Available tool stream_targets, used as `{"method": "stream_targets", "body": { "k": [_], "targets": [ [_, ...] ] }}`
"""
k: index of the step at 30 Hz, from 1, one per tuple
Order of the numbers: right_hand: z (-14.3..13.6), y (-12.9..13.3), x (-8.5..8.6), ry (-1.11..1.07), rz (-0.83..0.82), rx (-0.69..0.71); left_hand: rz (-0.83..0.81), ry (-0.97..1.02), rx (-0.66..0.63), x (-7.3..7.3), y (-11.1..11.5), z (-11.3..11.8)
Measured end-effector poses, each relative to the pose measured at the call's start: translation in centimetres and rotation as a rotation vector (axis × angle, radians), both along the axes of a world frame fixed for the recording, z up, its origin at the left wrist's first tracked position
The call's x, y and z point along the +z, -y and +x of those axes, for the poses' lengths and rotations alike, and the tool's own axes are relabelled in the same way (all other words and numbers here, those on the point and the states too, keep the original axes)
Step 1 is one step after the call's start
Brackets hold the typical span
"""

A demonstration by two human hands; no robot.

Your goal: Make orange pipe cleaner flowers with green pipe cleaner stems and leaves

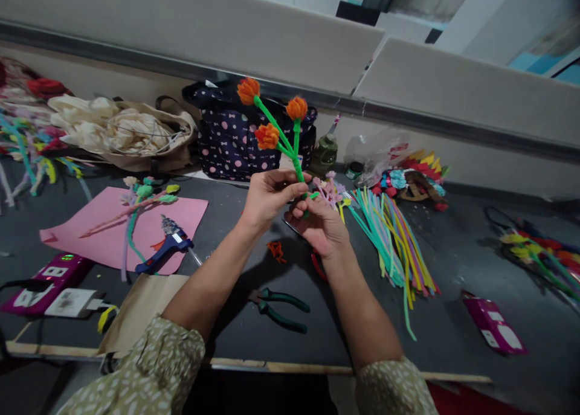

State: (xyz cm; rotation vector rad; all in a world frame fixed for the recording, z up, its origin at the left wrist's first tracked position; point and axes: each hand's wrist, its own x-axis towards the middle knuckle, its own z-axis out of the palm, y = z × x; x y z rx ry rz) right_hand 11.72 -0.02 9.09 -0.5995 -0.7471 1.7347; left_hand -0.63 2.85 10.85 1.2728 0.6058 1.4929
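Note:
Both hands hold a pipe-cleaner flower stem [298,166] upright above the table. It is fuzzy green and branches into three stalks, each topped with an orange bloom [296,109]. My left hand [270,199] pinches the stem below the fork. Just beneath it, my right hand [322,225] grips the lower end, where a short green tip sticks out sideways. Under the hands lie some orange pipe-cleaner scraps [276,252]. A pair of green-handled pliers [281,309] rests nearer the table's front edge. Part of a red-handled tool [318,267] shows behind my right wrist.
Pink paper [102,212] on the left bears a blue glue gun [170,243] and pipe-cleaner flowers. Bundled pipe cleaners [394,240] lie to the right. A dotted bag [226,134] stands against the partition beside a cloth-filled bag [174,146]. Purple power strips [493,324] sit at both sides.

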Motion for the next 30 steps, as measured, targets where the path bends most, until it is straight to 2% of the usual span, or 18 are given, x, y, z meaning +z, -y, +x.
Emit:
{"method": "stream_targets", "body": {
  "k": [2, 4, 9, 11, 13, 16, 19, 21, 24, 30],
  "targets": [
    [-0.3, 0.1, 0.0, 0.068, 0.078, -0.103, 0.006, -0.005, 0.019, 0.0, 0.0, 0.0],
    [-0.5, 0.2, -0.1, 0.218, 0.219, -0.301, 0.017, -0.035, 0.050, 0.1, -0.1, 0.0],
    [-0.4, 0.5, -0.7, 0.794, 0.578, -0.819, 0.071, -0.166, 0.114, 0.2, 0.0, 0.1],
    [-0.2, 0.5, -1.0, 1.008, 0.727, -0.957, 0.060, -0.163, 0.097, 0.1, 0.0, 0.3],
    [0.1, 0.5, -1.4, 1.174, 0.866, -1.029, 0.035, -0.131, 0.074, 0.0, 0.1, 0.5],
    [0.3, 0.3, -1.7, 1.291, 0.984, -1.055, 0.006, -0.082, 0.065, -0.3, 0.0, 0.7],
    [0.3, 0.5, -1.5, 1.287, 0.965, -1.033, -0.007, -0.048, 0.064, -0.4, -0.1, 0.7],
    [0.1, 0.8, -1.1, 1.217, 0.880, -0.986, -0.010, -0.032, 0.055, -0.3, -0.1, 0.6],
    [-0.2, 1.2, -0.2, 1.001, 0.688, -0.875, -0.029, -0.023, 0.032, -0.2, -0.1, 0.4],
    [0.0, 0.9, 0.7, 0.524, 0.380, -0.539, -0.057, -0.021, -0.004, 0.0, 0.0, 0.1]
  ]
}}
